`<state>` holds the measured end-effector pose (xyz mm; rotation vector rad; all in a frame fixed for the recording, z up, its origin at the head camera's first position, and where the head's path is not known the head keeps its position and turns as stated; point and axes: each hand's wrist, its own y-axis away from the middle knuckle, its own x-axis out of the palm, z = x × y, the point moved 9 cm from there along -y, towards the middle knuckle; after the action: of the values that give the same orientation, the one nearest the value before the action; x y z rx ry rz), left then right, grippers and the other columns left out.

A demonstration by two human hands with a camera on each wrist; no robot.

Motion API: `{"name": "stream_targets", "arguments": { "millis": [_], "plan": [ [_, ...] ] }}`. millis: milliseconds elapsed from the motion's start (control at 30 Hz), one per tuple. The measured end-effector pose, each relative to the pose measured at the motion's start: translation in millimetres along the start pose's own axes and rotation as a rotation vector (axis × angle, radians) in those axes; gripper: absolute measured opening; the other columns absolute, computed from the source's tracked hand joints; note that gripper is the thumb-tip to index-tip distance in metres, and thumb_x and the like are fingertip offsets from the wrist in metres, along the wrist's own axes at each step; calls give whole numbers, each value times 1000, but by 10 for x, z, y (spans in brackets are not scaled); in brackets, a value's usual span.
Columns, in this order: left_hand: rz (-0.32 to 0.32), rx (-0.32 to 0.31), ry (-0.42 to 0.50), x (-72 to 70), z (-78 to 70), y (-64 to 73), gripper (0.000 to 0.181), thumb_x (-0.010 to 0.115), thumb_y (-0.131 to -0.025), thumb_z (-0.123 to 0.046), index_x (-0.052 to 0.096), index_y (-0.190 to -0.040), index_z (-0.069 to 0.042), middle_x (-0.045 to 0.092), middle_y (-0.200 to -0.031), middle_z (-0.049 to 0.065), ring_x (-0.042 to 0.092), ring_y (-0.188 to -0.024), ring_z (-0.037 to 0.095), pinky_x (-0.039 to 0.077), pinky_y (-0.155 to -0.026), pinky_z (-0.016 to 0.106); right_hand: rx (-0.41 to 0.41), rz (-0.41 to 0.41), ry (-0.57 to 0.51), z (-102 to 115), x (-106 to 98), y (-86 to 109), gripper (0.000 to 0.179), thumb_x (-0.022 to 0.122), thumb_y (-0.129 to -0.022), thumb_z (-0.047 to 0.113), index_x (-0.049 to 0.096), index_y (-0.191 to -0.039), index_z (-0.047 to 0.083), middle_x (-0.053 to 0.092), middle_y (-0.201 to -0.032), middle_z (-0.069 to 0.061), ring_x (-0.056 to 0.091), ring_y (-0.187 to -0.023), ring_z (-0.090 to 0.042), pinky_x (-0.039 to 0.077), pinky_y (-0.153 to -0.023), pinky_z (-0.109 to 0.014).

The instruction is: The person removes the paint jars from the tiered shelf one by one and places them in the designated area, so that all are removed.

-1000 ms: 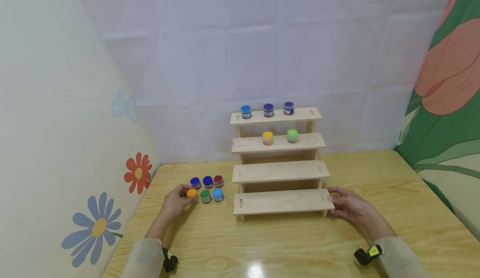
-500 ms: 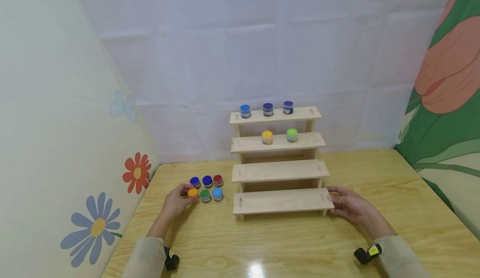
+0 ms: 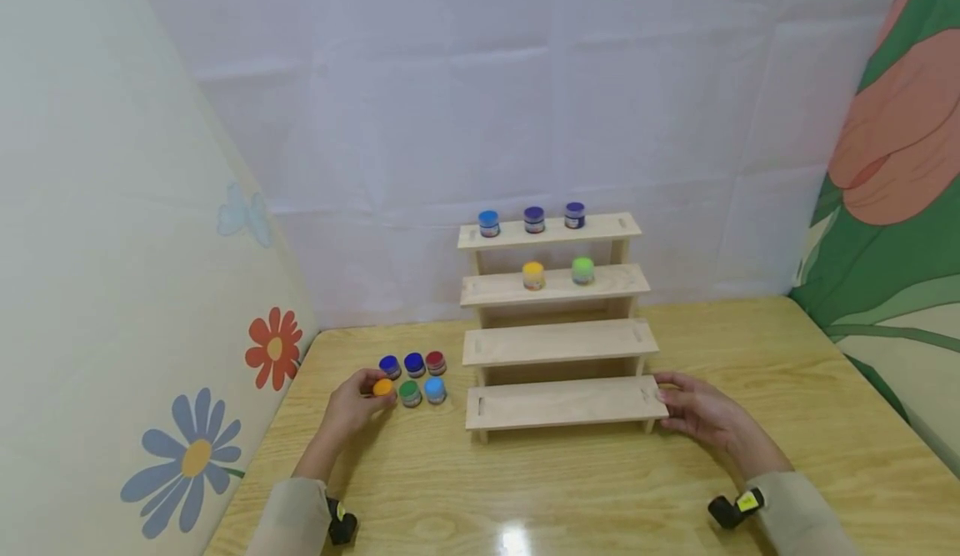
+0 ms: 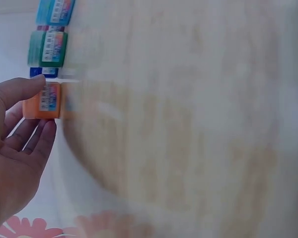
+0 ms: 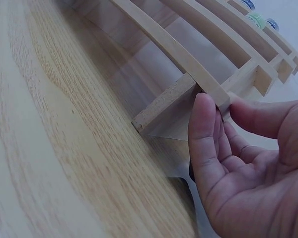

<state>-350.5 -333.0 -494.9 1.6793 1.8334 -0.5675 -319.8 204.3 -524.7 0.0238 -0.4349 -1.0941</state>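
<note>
My left hand point(image 3: 351, 403) grips a small orange paint jar point(image 4: 48, 101) upright on the table, thumb on one side and fingers on the other. Beside it stand a green jar point(image 3: 410, 393) and a light blue jar point(image 3: 435, 390). Behind these is a row with two dark blue jars point(image 3: 415, 364) and a red jar point(image 3: 436, 363). At the right, my right hand point(image 3: 701, 413) pinches the right end of the lowest step of a four-tier wooden stand point(image 3: 562, 404), thumb above and fingers below, as the right wrist view shows.
The stand's top tier carries a blue jar point(image 3: 489, 223) and two purple jars point(image 3: 534, 219). On the tier below are a yellow jar point(image 3: 533, 276) and a light green jar point(image 3: 582, 271). A white cloth point(image 3: 420, 122) hangs behind the wooden table point(image 3: 600, 489); painted walls flank it.
</note>
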Motion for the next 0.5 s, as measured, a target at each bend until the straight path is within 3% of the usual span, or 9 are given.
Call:
{"name": "stream_targets", "arguments": {
  "millis": [167, 500],
  "plan": [
    [-27, 34, 1, -90, -148, 36, 45, 74, -94, -18, 56, -132, 0, 59, -133, 23, 55, -123, 41, 47, -104, 55, -1, 1, 16, -5, 0, -4, 23, 52, -105, 8, 57, -123, 20, 70, -103, -2, 68, -88, -12, 59, -73, -24],
    [-70, 178, 49, -222, -737, 71, 41, 67, -99, -22, 58, -133, -1, 59, -136, 23, 54, -127, 39, 45, -110, 53, -3, 6, 19, -11, 6, -18, 22, 52, -105, 8, 57, -121, 22, 70, -103, -2, 68, -89, -13, 59, -73, -24]
  ]
}}
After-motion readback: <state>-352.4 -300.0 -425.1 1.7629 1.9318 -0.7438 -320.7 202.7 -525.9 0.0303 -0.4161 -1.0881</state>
